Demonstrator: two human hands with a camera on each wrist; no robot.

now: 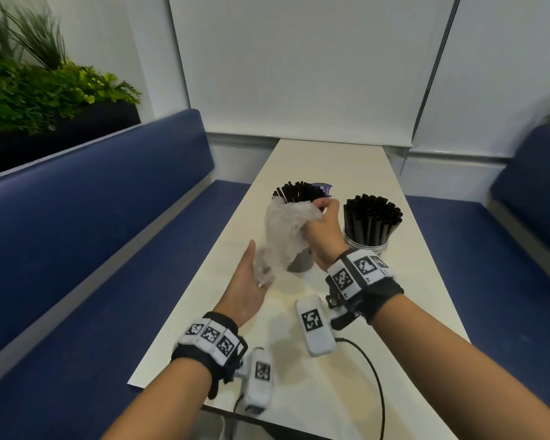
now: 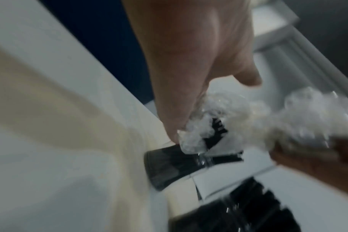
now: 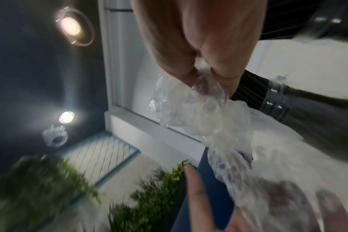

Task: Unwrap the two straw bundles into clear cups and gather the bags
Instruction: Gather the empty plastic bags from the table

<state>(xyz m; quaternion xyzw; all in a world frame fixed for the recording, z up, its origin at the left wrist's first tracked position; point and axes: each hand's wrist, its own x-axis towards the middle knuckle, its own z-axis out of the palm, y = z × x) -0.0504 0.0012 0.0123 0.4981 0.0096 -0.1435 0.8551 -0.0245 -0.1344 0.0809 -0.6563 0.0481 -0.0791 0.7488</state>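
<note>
Two clear cups of black straws stand mid-table: the left cup (image 1: pixel 299 192) partly behind the bags, the right cup (image 1: pixel 370 220) just beyond my right wrist. My right hand (image 1: pixel 323 223) pinches the top of the crumpled clear plastic bags (image 1: pixel 283 230), which hang down and to the left. My left hand (image 1: pixel 246 287) lies palm-up with straight fingers under the lower end, which rests on its palm. The right wrist view shows my right hand's fingers (image 3: pixel 222 69) squeezing the bags (image 3: pixel 213 119). The left wrist view shows the bags (image 2: pixel 238 119) at my left hand's fingertips (image 2: pixel 175 133), with the left cup (image 2: pixel 169 164) behind.
The narrow cream table (image 1: pixel 346 160) runs away to a white wall. Blue benches flank it on the left (image 1: pixel 92 217) and right (image 1: pixel 489 265). Green plants (image 1: pixel 29 90) sit behind the left bench. A purple label (image 1: pixel 323 187) shows behind the left cup. A black cable (image 1: pixel 372 376) trails on the near table.
</note>
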